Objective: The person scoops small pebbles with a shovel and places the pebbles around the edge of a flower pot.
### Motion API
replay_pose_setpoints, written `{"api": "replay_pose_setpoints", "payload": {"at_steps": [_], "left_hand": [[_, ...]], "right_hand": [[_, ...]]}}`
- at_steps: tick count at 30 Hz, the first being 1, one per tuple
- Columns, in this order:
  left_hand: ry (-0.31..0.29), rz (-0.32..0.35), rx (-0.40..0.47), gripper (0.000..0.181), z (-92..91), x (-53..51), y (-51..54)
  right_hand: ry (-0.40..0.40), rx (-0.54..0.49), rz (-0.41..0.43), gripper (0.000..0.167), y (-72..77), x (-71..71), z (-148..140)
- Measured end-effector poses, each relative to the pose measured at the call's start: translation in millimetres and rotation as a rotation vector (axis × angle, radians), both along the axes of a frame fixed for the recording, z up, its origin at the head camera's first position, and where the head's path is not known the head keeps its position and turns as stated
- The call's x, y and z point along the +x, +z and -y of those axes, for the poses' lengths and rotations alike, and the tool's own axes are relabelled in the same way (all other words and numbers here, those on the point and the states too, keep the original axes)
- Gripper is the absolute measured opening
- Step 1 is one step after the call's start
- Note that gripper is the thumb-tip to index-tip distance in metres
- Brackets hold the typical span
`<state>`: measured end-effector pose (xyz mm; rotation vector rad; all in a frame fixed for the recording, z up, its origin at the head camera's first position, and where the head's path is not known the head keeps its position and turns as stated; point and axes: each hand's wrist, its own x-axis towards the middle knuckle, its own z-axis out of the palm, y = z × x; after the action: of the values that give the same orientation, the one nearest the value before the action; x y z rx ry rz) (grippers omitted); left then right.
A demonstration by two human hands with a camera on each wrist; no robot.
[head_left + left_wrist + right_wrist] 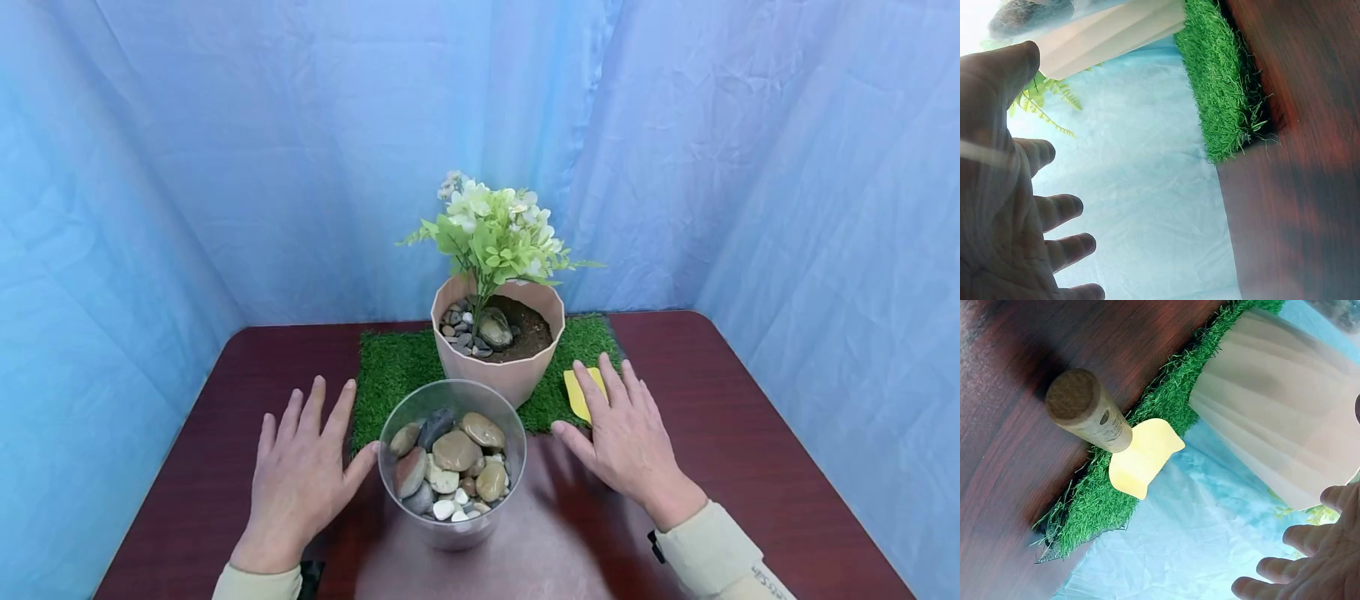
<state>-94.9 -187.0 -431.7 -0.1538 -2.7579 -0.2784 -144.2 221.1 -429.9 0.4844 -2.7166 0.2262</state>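
Note:
Spread fingers and palm down, my left hand (303,467) is beside a clear container (457,533) of wet stones (453,451); its thumb tip meets the rim in the head view, but I cannot tell whether they touch. My right hand (626,437), fingers straight and apart, hovers above a small yellow hand shovel (1145,456). In the head view the hand hides the shovel's wooden handle (1088,409). Behind the container stands a pale pink pot (498,375) with dark soil (528,329), small pebbles, one larger stone (495,328) and a white-flowered plant (498,233).
A green artificial grass mat (397,367) lies under the pot, with the shovel's yellow blade over its right part. All this is on a dark red wooden table (720,400) with rounded back corners. Light blue curtains (337,167) hang behind and at both sides.

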Motion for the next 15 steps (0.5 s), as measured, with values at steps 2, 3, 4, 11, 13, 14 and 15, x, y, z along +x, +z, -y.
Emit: {"api": "replay_pose_setpoints", "payload": {"at_steps": [2, 3, 4, 11, 13, 14, 15], "left_hand": [[0.000, -0.001, 0.000, 0.083, -0.2, 0.1, -0.1], [0.000, 0.001, 0.002, 0.083, -0.3, 0.1, -0.1], [-0.001, 0.001, 0.003, 0.083, -0.4, 0.1, -0.3], [-0.010, 0.005, 0.015, 0.083, -1.7, 0.2, -0.8], [-0.012, 0.002, 0.021, 0.082, -2.1, 0.7, -1.0], [-0.014, 0.000, 0.025, 0.082, -2.3, 1.0, -1.0], [-0.015, -0.004, 0.029, 0.082, -2.5, 1.3, -1.3]], "right_hand": [[0.002, 0.001, 0.007, 0.084, 0.2, 0.2, 0.6], [0.002, 0.000, 0.012, 0.083, 0.4, 0.1, 0.8], [0.003, -0.001, 0.014, 0.083, 0.3, 0.1, 0.8], [0.017, -0.006, 0.009, 0.083, 0.7, -0.6, 1.5], [0.022, -0.006, 0.007, 0.083, 1.0, -0.5, 1.8], [0.023, -0.006, 0.010, 0.082, 1.3, -0.4, 1.9], [0.024, -0.006, 0.012, 0.082, 1.6, -0.2, 2.1]]}}
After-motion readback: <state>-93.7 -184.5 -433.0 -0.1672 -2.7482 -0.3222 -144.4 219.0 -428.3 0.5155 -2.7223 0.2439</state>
